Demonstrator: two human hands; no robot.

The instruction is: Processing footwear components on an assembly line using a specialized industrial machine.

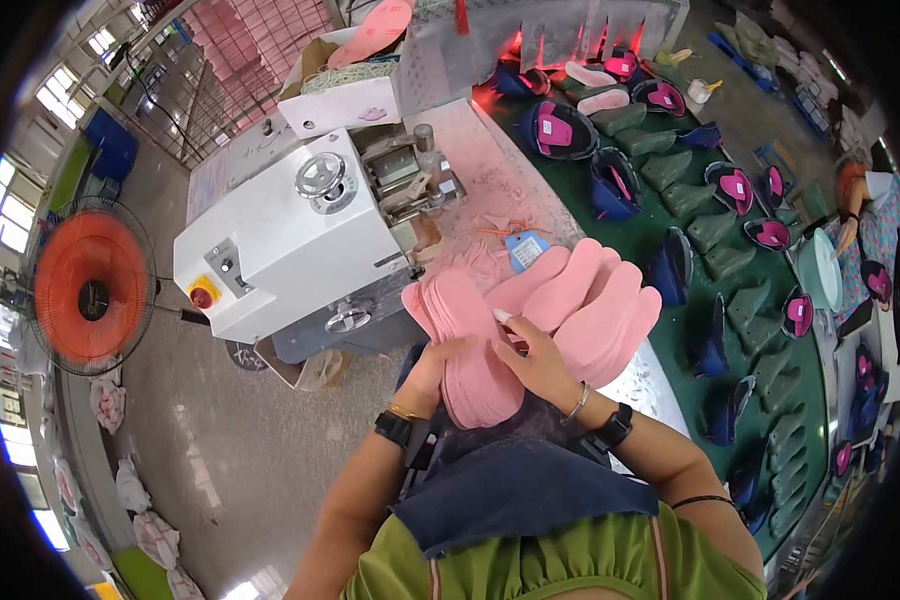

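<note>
The fingers (pixel 440 352) of the left hand (pixel 432 368) are curling around the lower left edge of a stack of pink insoles (pixel 475 350), gripping it from the side with the thumb lying over the top sheet. The right hand (pixel 535 362) is resting on the same stack, its fingers (pixel 505 320) spread and pressing down on the top insole, one fingertip reaching toward the upper edge. Both wrists are bending inward, and the forearms are coming up from the lower edge and meeting in front of the person's chest, each wearing a dark wristband and a thin bracelet. The stack is being held in the air just above the person's lap, near the edge of the counter (pixel 530 190). More pink insoles (pixel 595 300) are fanning out behind the right hand, lying on the counter's edge. Farther out, a white machine (pixel 290 240) with a round handwheel is standing to the left. A green conveyor (pixel 700 330) carrying dark shoe uppers and green shoe forms is curving along the right. An orange fan (pixel 90 290) is standing at far left.
</note>
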